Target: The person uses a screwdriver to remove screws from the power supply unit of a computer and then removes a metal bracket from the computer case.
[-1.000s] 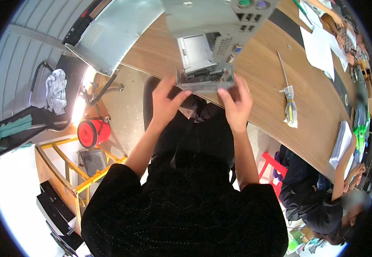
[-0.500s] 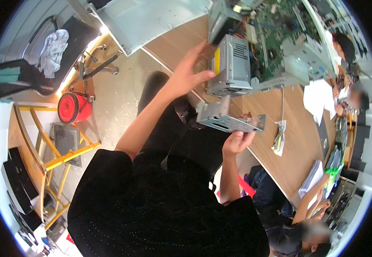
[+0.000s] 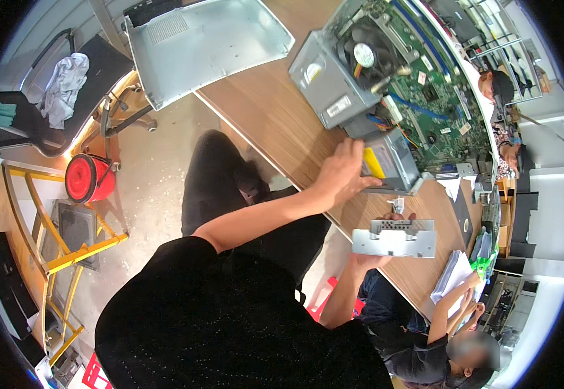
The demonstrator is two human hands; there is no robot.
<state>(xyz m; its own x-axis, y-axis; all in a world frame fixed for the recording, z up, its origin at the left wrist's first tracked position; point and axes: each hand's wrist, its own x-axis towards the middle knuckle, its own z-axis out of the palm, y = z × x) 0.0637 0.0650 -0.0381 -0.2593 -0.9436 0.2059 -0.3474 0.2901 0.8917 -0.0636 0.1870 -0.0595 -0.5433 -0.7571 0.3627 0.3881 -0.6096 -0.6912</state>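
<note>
The grey drive unit point(image 3: 392, 162) with a yellow label sits at the near edge of the open computer chassis point(image 3: 418, 97), which lies on the wooden surface point(image 3: 275, 123). The left hand point(image 3: 341, 174) rests on the unit's near side – fingers point(image 3: 353, 150) spread and pressed against its casing, not closed around it. Just below, off the edge of the surface, the right hand point(image 3: 376, 259) holds a perforated metal bracket point(image 3: 395, 238) from underneath; its fingers are clenched on the bracket's lower edge, with fingertips showing above the top edge.

Inside the chassis: a silver power supply box point(image 3: 330, 78), a black cooling fan point(image 3: 363, 55) and a green circuit board point(image 3: 444, 123) with coloured cables. A detached grey side panel point(image 3: 204, 45) lies at the far end of the surface. Farther along the surface – a stack of papers point(image 3: 454, 275) and another person's hands point(image 3: 467, 301). On the floor to the left stand a red round container point(image 3: 87, 178) and a yellow metal frame point(image 3: 68, 246).
</note>
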